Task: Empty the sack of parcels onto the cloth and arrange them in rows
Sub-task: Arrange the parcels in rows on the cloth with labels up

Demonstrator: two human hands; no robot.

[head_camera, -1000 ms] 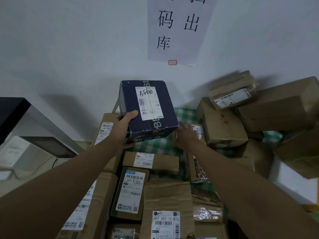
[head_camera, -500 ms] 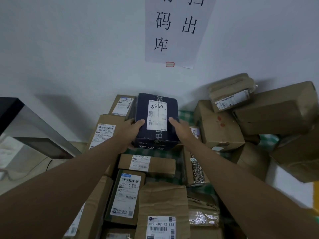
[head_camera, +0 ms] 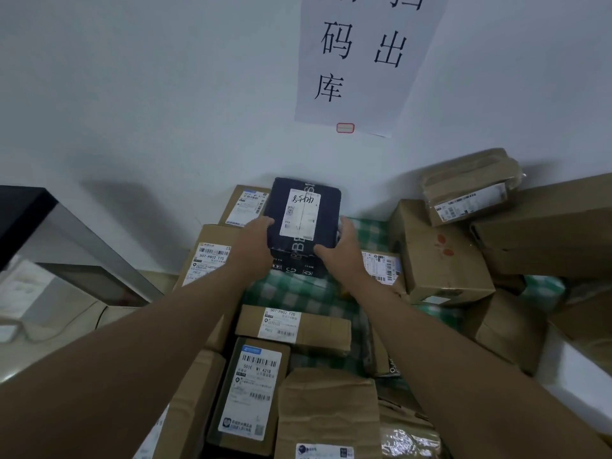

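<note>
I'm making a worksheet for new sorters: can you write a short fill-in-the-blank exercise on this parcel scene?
1. Both hands, left hand and right hand, hold the dark ____ cardboard box.
2. The checked cloth under the parcels is white and ____.
3. The white label on the held box faces ____.
4. The paper sign with black characters hangs on the ____.

Missing words: blue; green; up; wall
</note>
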